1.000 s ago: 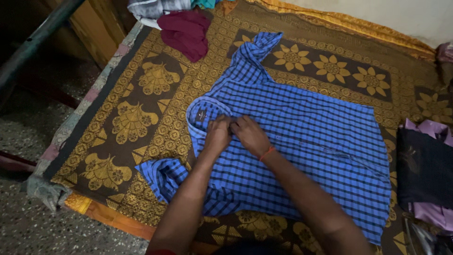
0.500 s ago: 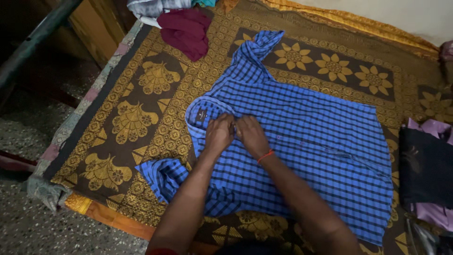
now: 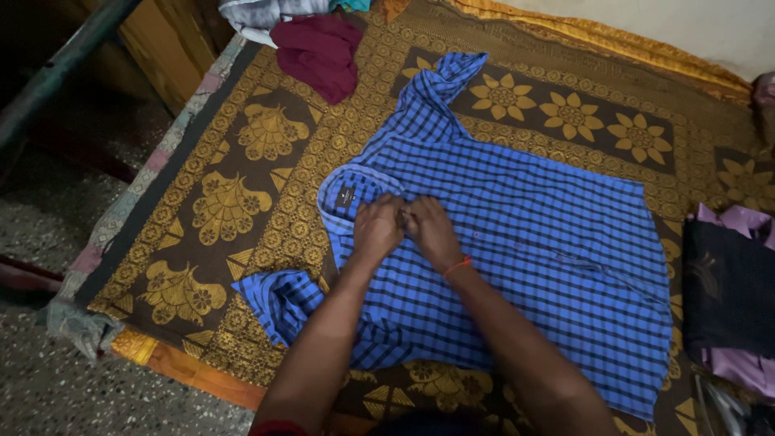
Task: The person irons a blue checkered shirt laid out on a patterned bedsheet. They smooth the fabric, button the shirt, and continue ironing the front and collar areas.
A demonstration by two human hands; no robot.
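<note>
while pinching: i'm closing left hand [image 3: 378, 226] and right hand [image 3: 430, 229] fingers on the blue checked shirt [image 3: 517, 234]
under it: patterned brown spread [image 3: 242, 186] is lying flat

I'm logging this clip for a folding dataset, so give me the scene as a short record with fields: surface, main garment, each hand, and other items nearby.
surface: brown and gold patterned spread on a bed
main garment: blue checked shirt, laid flat, front up, collar toward the left
left hand: on the shirt front just below the collar, fingers pinching the fabric
right hand: beside the left hand, touching the same spot; orange thread on its wrist
other items: maroon cloth at the top; dark and lilac clothes at the right
</note>
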